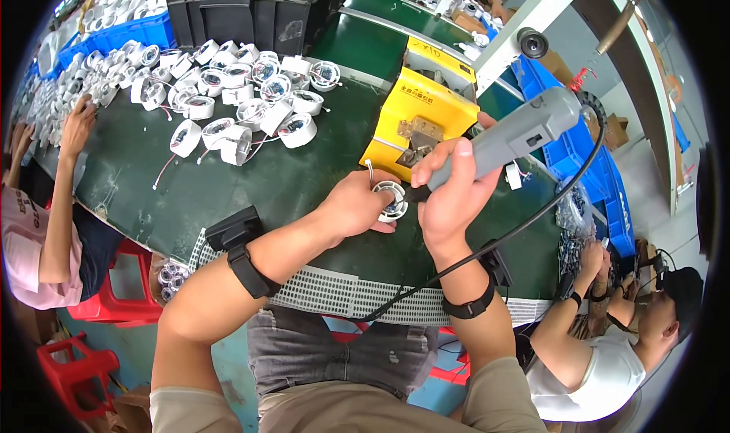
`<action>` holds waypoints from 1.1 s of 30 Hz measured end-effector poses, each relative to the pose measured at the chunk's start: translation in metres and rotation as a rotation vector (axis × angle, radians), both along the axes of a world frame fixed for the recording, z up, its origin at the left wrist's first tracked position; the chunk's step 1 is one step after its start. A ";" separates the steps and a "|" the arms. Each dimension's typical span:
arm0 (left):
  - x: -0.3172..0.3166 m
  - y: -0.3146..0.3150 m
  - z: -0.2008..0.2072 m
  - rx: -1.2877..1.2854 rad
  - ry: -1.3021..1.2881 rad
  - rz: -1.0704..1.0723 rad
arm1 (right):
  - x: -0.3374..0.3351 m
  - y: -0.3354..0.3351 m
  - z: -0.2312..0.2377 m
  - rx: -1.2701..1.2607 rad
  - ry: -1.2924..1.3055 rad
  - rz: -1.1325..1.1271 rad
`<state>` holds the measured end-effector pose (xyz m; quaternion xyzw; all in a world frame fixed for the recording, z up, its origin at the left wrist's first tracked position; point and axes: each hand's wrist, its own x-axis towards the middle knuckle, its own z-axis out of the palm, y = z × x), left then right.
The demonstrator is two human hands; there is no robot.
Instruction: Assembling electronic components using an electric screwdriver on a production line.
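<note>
My left hand grips a small white round lamp housing against the green work table, its fingers over the open ring. A short wire end stands up beside those fingers. In my right hand is a grey electric screwdriver, tilted with its dark nose down at the housing's right side. Whether the bit touches the housing cannot be made out. From the tool's upper end a black cable loops down past my right forearm. A yellow machine with a metal fixture stands just beyond both hands.
Several white housings with wires lie heaped at the far left, before a black crate and blue bin. Other people's hands work at left and right. A blue tray stands right; red stools sit lower left.
</note>
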<state>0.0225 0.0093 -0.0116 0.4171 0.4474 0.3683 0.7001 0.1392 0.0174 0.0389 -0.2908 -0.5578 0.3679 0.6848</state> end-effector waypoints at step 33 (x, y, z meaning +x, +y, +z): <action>-0.098 0.020 0.021 0.771 0.674 1.010 | 0.130 0.050 -0.028 -0.094 -0.509 -0.501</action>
